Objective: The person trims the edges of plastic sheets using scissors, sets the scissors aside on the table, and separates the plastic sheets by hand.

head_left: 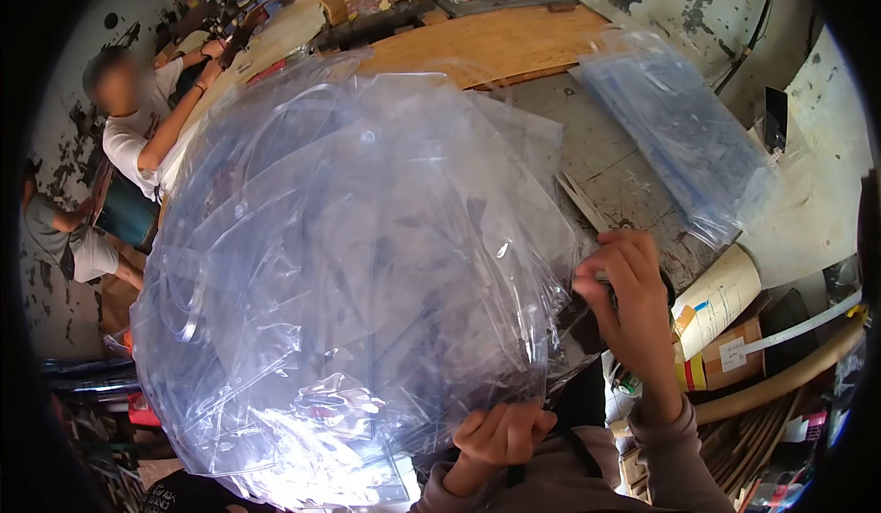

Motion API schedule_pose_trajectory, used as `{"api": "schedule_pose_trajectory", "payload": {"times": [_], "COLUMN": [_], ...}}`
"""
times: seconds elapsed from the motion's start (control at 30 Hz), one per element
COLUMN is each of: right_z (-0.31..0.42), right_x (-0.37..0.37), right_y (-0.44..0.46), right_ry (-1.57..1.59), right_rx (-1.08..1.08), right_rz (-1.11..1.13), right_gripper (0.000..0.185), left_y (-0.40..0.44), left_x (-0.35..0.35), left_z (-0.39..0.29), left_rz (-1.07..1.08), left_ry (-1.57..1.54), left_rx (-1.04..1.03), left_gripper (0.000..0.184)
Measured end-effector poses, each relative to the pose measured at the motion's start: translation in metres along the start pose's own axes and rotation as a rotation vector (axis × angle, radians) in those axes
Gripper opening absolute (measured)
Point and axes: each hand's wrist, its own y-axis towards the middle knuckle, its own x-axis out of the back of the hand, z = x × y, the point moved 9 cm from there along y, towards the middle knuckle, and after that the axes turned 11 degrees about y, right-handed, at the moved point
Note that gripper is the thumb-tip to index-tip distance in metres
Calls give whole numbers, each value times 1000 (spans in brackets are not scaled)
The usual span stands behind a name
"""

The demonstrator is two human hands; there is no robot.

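Note:
A large, loose pile of clear plastic sheets (367, 219) spreads over the table in front of me, its surface wrinkled and shining at the bottom. Thin curled plastic strips show on its left side. My left hand (505, 432) is closed at the near edge of the pile, fingers wrapped round the plastic. Further right, my right hand (626, 284) is raised beside the pile's right edge. Its thumb and index finger are brought together in a pinch; whatever lies between them is too small to make out.
A flat stack of bluish plastic sheets (674, 128) lies at the table's far right. Behind the pile is a curved wooden board (477, 43). A co-worker in a white shirt (138, 141) works at the left; another person sits lower left. Cardboard boxes (730, 357) stand at the right.

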Motion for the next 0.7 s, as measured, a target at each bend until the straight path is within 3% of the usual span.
{"api": "schedule_pose_trajectory", "payload": {"times": [0.13, 0.2, 0.37, 0.6, 0.7], "right_z": [10, -7, -7, -23, -27], "right_x": [4, -16, -17, -27, -28], "right_y": [-23, -49, -62, -76, -82], "right_ry": [162, 499, 593, 738, 809], "right_rx": [-171, -488, -471, -633, -729], "right_rz": [-2, 158, 102, 93, 83], "right_gripper": [18, 19, 19, 13, 13], "left_y": [-2, -7, -11, 6, -1], "left_x": [8, 11, 10, 15, 11], "left_z": [3, 3, 4, 6, 7], "left_rz": [-49, -66, -29, -78, 3], "left_ry": [78, 86, 75, -5, 20], "left_rx": [76, 89, 81, 49, 96], "left_gripper": [8, 8, 11, 10, 13]}}
